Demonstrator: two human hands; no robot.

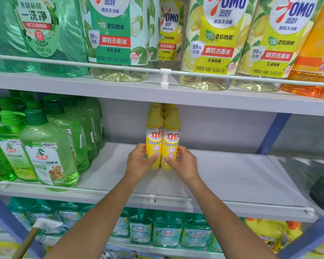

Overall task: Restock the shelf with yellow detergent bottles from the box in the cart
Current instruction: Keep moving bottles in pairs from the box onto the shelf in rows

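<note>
Left hand (138,162) and right hand (184,163) each wrap fingers (151,159) round 1 bottle (154,139) — the 2 stand pressed together on the shelf (232,174), probably to line up with the row (158,107) behind.

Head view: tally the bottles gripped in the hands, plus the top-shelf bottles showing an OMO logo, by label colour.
Yellow detergent bottles gripped by left hand and right hand: 2
Yellow-label OMO bottles: 3
Green-label OMO bottles: 1
Total: 6
</note>
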